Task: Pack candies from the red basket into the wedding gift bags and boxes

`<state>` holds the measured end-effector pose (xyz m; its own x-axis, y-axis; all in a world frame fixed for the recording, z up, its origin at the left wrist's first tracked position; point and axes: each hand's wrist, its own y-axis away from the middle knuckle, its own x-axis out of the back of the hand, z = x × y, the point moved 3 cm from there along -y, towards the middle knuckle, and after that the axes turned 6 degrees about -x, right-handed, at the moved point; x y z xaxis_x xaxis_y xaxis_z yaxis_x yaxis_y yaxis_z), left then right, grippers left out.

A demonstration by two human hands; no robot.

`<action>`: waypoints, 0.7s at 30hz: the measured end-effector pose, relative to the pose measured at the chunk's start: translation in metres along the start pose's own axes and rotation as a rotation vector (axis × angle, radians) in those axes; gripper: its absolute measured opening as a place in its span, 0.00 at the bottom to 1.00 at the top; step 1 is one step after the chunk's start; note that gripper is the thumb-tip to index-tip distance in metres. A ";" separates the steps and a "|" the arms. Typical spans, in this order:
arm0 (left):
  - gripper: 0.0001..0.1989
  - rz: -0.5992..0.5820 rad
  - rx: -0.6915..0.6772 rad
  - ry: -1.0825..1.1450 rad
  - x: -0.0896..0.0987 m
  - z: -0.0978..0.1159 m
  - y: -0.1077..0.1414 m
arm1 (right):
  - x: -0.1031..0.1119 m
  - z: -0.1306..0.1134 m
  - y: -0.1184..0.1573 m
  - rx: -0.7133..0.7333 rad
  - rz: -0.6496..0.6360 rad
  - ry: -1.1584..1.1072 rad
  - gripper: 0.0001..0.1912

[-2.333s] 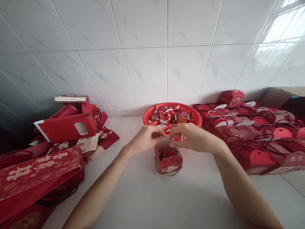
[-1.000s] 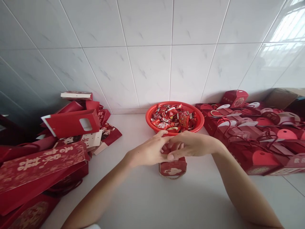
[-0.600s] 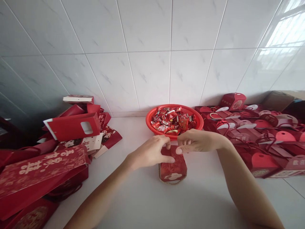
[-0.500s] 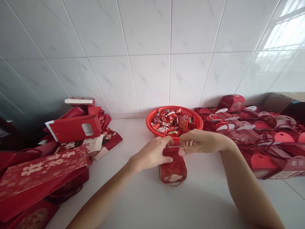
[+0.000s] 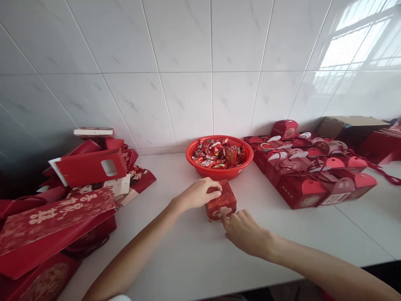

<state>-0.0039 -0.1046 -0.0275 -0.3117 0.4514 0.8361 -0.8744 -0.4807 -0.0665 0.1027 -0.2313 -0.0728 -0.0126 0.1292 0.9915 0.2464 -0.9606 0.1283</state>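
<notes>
A small red gift box (image 5: 226,191) with a pale cloud-shaped print on its near end lies on the white counter in front of me. My left hand (image 5: 203,193) is closed round the box's left side, thumb on top, the other fingers partly hidden behind it. My right hand (image 5: 246,232) is at the near end, with its index fingertip touching the printed flap and the other fingers curled. Its thumb is hidden, so whether it pinches anything does not show. Just beyond the box stands a red plastic basket (image 5: 219,172) full of wrapped candies (image 5: 216,152).
Folded red cartons (image 5: 90,167) and a long red box with gold characters (image 5: 59,213) pile up at left. Rows of red handled boxes (image 5: 300,184) stand at right, a brown carton (image 5: 354,121) behind them. A tiled wall (image 5: 188,100) closes off the back.
My right hand has moved from the box's far end to its near end. My left hand stays at the box's left side. The view has shifted rightward, and the box's near end face now shows.
</notes>
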 end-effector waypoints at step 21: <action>0.32 0.069 -0.083 0.554 0.015 0.025 -0.003 | 0.194 0.082 0.024 -0.310 0.148 -0.384 0.08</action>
<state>0.0030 -0.1152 -0.0018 -0.4987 0.7590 0.4186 -0.8642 -0.4727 -0.1724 0.1860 -0.2095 0.1207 0.3718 0.0117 0.9282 -0.0810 -0.9957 0.0450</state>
